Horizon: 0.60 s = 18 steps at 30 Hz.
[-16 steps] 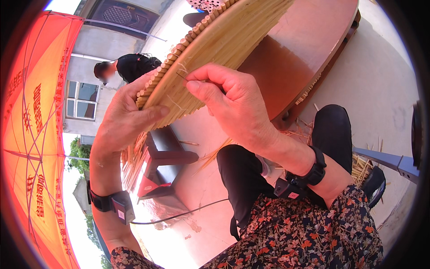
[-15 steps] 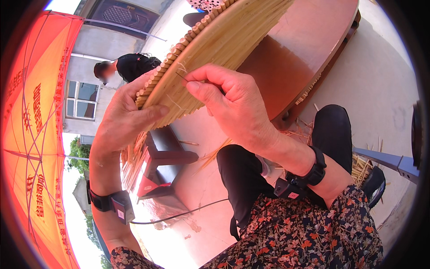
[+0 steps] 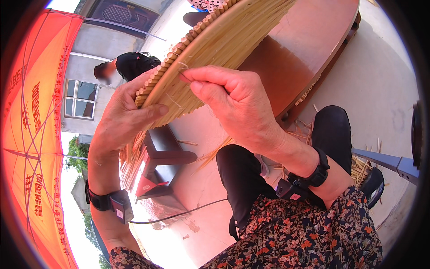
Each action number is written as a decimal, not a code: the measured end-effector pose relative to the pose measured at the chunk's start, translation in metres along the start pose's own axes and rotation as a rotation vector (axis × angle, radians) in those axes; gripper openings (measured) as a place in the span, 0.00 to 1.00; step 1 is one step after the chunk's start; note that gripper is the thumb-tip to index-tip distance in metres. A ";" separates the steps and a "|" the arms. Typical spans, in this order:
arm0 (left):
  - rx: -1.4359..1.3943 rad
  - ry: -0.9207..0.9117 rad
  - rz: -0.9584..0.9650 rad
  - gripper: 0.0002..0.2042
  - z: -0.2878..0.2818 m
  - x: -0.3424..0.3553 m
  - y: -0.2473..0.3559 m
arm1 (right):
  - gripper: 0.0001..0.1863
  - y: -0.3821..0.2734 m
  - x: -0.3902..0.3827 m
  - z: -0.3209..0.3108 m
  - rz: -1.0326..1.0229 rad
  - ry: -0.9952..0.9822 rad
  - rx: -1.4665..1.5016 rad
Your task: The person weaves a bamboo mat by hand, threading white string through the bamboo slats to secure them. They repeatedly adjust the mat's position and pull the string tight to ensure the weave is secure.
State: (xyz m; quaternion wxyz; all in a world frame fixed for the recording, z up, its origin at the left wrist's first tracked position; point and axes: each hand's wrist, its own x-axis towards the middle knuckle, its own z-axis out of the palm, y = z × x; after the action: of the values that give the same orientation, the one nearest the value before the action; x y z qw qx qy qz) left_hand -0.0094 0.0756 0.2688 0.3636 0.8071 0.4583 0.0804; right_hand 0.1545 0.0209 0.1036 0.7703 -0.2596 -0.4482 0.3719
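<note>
A large panel of pale plant stalks (image 3: pixel 224 49) laid side by side, their cut ends in a row along one edge, tilts up in front of me. My left hand (image 3: pixel 127 107) grips its lower left end, thumb on the near face and fingers behind. A pale rod-like strip (image 3: pixel 165 78) runs along the edge, with short white thread ends (image 3: pixel 182 66) poking out. My right hand (image 3: pixel 228 94) is closed in a pinch, its index fingertip against the panel beside a thread end. The thin dark needle seen in its fingers earlier is now mostly hidden.
A round brown table (image 3: pixel 309 40) stands behind the panel. Below are a dark wooden stool (image 3: pixel 168 157), loose stalks (image 3: pixel 360 170) on the floor and a grey metal bar (image 3: pixel 385 161). A cable (image 3: pixel 179 215) crosses beneath my arms. Another person (image 3: pixel 134 65) bends at the far left near an orange canopy (image 3: pixel 31 134).
My right hand has moved slightly, its fingertips now right against the panel, covering the needle that showed before. The left hand keeps its grip in the same place.
</note>
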 end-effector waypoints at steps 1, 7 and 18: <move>0.029 0.009 -0.008 0.33 -0.001 0.000 0.000 | 0.13 -0.001 0.000 0.000 0.023 -0.008 0.011; 0.038 0.000 0.011 0.34 -0.001 0.000 -0.001 | 0.13 -0.003 0.001 0.001 0.027 -0.009 0.020; 0.049 0.022 0.002 0.31 0.005 -0.002 0.000 | 0.12 -0.016 -0.002 0.002 0.099 0.002 0.018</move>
State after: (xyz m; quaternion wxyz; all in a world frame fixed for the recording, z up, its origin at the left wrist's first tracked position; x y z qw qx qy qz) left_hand -0.0085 0.0711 0.2658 0.3387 0.8151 0.4634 0.0783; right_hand 0.1570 0.0099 0.1151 0.7537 -0.2750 -0.4307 0.4132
